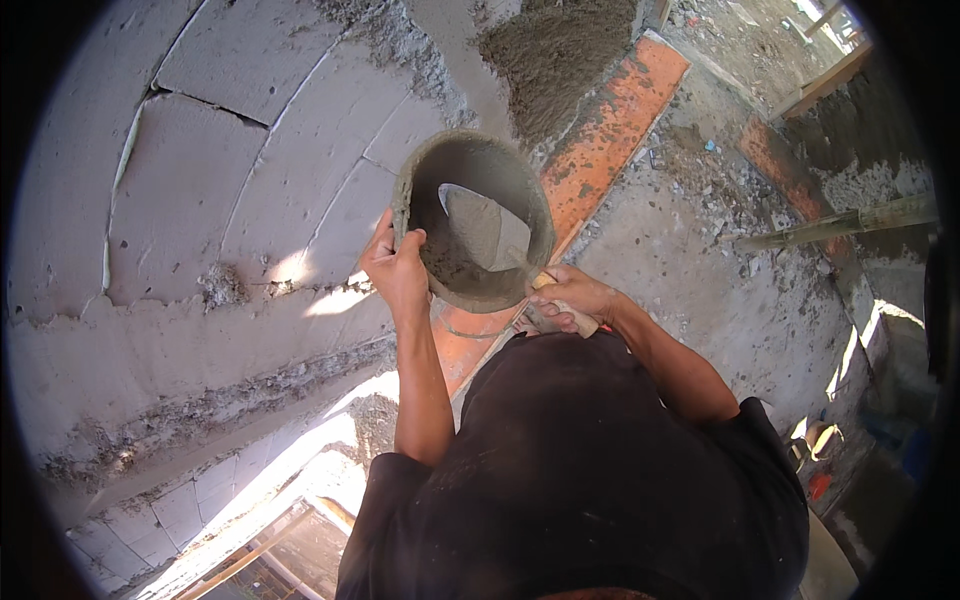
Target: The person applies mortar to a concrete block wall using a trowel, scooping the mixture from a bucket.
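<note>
A round, mortar-crusted bucket [410, 185] is tilted so that its open mouth faces up toward me. My left hand [397, 262] grips its left rim, the thumb over the edge. Inside the mouth lies the pointed metal blade of a trowel [485, 225], smeared with wet grey mortar. My right hand [575, 298] is closed round the trowel's wooden handle near the bucket's lower right rim. How much mortar the bucket holds is hard to tell.
A wall of large pale blocks [290, 130] rises on the left. Wet mortar [555, 70] coats the surface at the top. An orange, mortar-spattered board [620, 130] runs diagonally behind the bucket. At right, a wooden pole [840, 225] juts over the rubble-strewn floor [720, 300].
</note>
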Demonstrator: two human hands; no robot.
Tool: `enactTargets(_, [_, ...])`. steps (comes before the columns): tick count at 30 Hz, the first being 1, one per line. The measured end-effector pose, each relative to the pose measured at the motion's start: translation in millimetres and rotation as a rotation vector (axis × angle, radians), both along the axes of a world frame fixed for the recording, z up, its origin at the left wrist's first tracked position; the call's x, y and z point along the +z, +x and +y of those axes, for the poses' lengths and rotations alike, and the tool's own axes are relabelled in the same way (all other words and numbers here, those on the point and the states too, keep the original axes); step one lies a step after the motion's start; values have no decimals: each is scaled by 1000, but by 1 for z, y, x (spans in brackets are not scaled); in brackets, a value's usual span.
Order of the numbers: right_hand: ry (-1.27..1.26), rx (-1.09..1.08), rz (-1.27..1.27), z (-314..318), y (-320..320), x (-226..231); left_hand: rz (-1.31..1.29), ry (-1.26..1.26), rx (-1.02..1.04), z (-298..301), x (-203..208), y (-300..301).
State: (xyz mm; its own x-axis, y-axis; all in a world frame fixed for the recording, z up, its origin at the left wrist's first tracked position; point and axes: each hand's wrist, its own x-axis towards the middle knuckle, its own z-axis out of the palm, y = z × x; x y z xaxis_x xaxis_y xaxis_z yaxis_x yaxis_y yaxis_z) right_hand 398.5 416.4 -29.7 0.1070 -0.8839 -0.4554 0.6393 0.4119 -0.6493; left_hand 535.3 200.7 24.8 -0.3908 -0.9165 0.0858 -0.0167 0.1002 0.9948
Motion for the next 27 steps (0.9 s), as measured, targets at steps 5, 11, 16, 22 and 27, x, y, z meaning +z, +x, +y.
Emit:
enactTargets(5, [-125,-355,-304,17,-34,9,101,237,169,-6,-28,10])
enactTargets(11, [-58,-1296,54,47,-143,10,137,364,335,-16,-43,34])
enactTargets(16, [371,-1978,758,54,-279,-75,-61,264,415,-18,-39,60])
enactTargets(22, [957,-2079,755,-108,-378,-160,-124,147,525,-9,-25,65])
enactTargets(27, [81,-1035,946,-265,-249,-59,-140,209,548,-4,-16,61])
